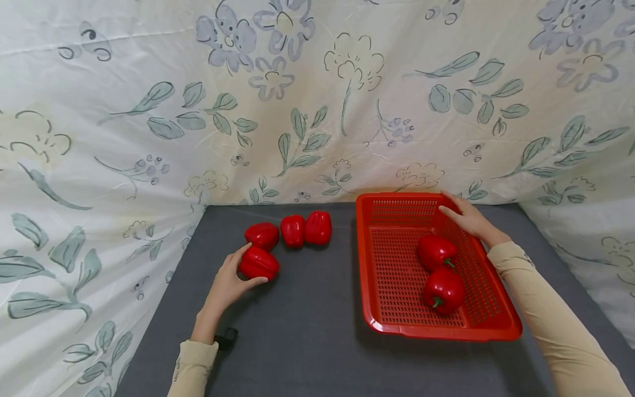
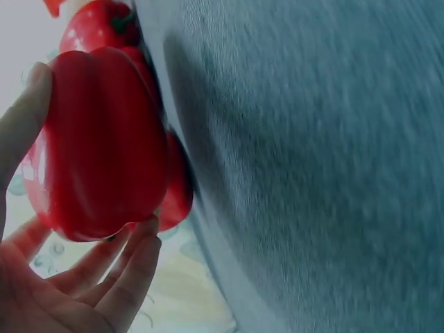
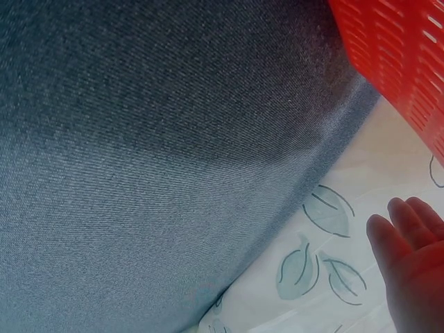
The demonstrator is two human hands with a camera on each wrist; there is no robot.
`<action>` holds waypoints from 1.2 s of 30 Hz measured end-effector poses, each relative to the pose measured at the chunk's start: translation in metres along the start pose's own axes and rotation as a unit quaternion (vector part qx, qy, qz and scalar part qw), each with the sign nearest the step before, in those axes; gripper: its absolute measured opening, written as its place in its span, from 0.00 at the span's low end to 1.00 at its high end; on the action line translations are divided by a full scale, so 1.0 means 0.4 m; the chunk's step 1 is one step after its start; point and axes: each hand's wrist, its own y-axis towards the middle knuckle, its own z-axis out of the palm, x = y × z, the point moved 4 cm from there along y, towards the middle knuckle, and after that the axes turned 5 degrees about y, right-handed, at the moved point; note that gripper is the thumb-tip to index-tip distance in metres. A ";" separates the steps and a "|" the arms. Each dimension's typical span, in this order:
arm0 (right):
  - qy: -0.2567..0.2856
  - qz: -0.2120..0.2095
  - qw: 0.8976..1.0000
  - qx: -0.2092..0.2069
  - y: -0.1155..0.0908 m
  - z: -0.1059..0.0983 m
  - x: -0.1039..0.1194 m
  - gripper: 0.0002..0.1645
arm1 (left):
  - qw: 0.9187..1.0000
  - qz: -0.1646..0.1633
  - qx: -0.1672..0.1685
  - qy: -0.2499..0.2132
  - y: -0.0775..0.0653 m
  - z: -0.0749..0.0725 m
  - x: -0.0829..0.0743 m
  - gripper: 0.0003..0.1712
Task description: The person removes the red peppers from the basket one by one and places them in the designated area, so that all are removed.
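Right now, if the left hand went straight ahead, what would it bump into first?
Probably the back-left red pepper, just beyond the held pepper in the left hand. How high the hand is isn't clear, so it might pass over.

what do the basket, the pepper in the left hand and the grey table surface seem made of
Basket: probably glossy moulded plastic, given its slotted walls and shiny rim.
Pepper: real or plastic, unclear; smooth and glossy, with bright highlights.
Grey table surface: matte, likely woven fabric, from its fine ribbed texture.
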 end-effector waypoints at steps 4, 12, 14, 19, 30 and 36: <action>0.000 0.001 1.000 0.001 -0.001 0.000 0.001 0.41 | 1.000 -0.008 0.009 0.002 -0.007 -0.012 0.007 0.52; 0.006 0.007 1.000 0.002 -0.002 -0.001 0.006 0.41 | 1.000 -0.012 0.024 0.014 -0.014 -0.010 0.016 0.53; 0.006 0.007 1.000 0.002 -0.001 -0.001 0.005 0.41 | 0.999 -0.014 0.026 0.013 -0.015 -0.009 0.018 0.53; 0.003 0.008 1.000 0.004 0.002 0.000 0.003 0.41 | 0.999 -0.012 0.026 0.014 -0.012 -0.007 0.019 0.54; 0.005 0.009 1.000 0.005 0.005 -0.001 -0.002 0.42 | 0.999 -0.007 0.031 0.023 0.005 -0.013 0.008 0.52; 0.006 0.006 1.000 0.007 0.006 -0.004 -0.002 0.42 | 0.998 -0.002 0.031 0.047 0.010 -0.030 -0.019 0.49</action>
